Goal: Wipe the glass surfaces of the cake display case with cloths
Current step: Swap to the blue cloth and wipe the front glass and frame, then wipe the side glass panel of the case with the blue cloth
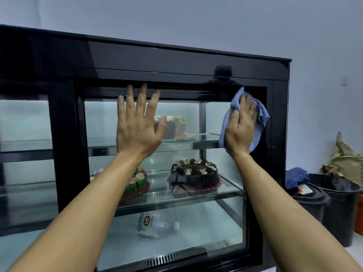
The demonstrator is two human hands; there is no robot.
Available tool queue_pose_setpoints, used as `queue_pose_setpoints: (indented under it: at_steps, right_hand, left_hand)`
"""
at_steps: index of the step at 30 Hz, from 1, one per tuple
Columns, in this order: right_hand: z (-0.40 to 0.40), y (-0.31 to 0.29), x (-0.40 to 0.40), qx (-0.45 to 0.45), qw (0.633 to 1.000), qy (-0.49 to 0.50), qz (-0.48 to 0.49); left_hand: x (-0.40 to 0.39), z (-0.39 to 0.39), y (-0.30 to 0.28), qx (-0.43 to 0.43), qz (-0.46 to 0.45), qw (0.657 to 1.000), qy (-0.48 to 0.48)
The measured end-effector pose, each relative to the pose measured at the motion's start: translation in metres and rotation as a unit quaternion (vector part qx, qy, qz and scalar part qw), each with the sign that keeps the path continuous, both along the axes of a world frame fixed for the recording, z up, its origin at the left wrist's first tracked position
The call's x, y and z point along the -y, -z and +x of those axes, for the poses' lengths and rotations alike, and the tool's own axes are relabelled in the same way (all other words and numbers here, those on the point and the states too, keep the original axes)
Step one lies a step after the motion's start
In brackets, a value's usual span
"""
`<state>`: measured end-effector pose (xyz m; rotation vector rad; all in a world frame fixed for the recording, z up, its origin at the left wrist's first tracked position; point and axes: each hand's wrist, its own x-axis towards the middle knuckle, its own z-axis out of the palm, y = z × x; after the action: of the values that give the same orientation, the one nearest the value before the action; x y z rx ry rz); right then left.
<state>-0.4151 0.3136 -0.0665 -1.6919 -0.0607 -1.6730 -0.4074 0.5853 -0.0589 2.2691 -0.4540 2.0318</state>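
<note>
- Head view: the right hand (240,124) presses a blue cloth (261,114) against the upper right corner of the case (176,61), fingers curled into the bunched fabric, on the glass door (196,222) next to the black frame.
- The left hand (137,126) lies flat on the same pane, fingers straight and spread, holding nothing (it seems to steady the door).
- Judging by the cloth's place, wiping is under way near the top; the middle and lower pane in front of the chocolate cake (194,175) and the bottle (155,224) likely remain.
- The left-hand pane (25,163) looks hazy, so it probably waits too.
- I cannot tell which areas are already clean.
- A second blue cloth (296,176) lies on a bin (341,209) to the right, unused.
</note>
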Motion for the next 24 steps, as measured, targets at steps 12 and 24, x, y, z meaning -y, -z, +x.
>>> queue_pose_setpoints:
  at_steps: [12, 24]
  right_hand:
    - [-0.068, -0.058, -0.064, 0.193, 0.943, -0.218, 0.162]
    - [-0.005, -0.276, -0.054, -0.563, 0.752, -0.028, -0.342]
  left_hand:
    - [-0.009, -0.075, -0.079, 0.156, 0.084, 0.979, 0.099]
    - [0.040, 0.012, -0.262, -0.569, 0.103, 0.805, 0.133]
